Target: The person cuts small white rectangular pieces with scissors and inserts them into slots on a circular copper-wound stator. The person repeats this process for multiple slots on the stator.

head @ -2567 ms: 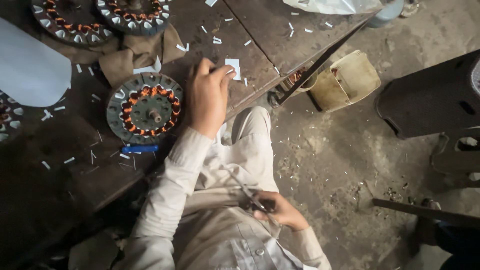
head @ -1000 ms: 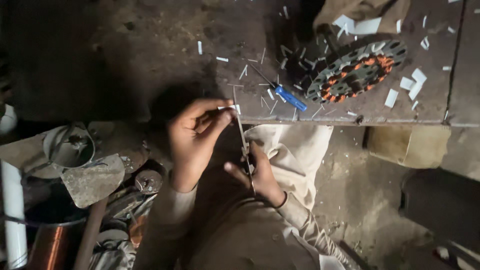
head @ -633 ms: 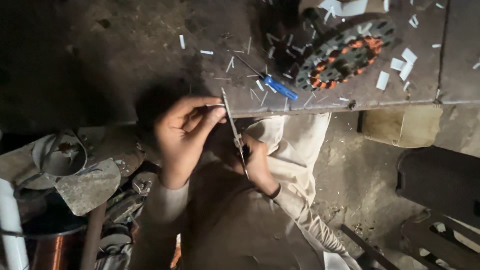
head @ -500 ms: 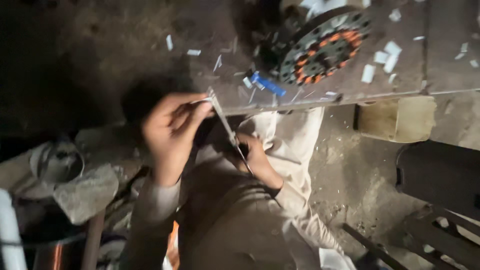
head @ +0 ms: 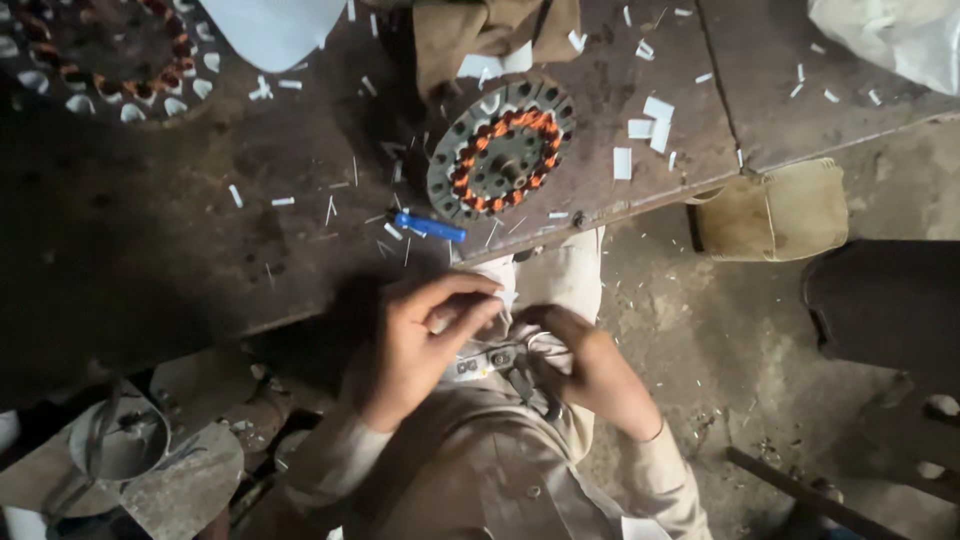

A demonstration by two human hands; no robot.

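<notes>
- Below the desk (head: 150,230) edge, over the person's lap, both hands meet: the left hand (head: 420,345) pinches a small white paper strip (head: 505,298) with its grip closed on it, thumb and fingertips together.
- The right hand (head: 595,370) is curled shut around a pair of scissors (head: 515,375), whose dark handles and pale blades lie between the two hands, just beside the strip.
- Judging from the many white paper slips (head: 640,130) scattered over the desk, a good deal of cutting looks done; the strip in hand seems to be one more piece being trimmed.
- The round stator (head: 500,150) with its copper windings lies flat near the desk edge; whether its slots hold paper cannot be told, so how much remains is unclear.
- A blue-handled tool (head: 425,226) lies just beside the stator, close to the edge above the hands.
- A second stator (head: 110,55) lies at the far left corner, a brown cloth (head: 490,30) behind the first.
- A yellowish container (head: 775,210) hangs by the desk edge, well apart from the hands; nothing blocks them.
</notes>
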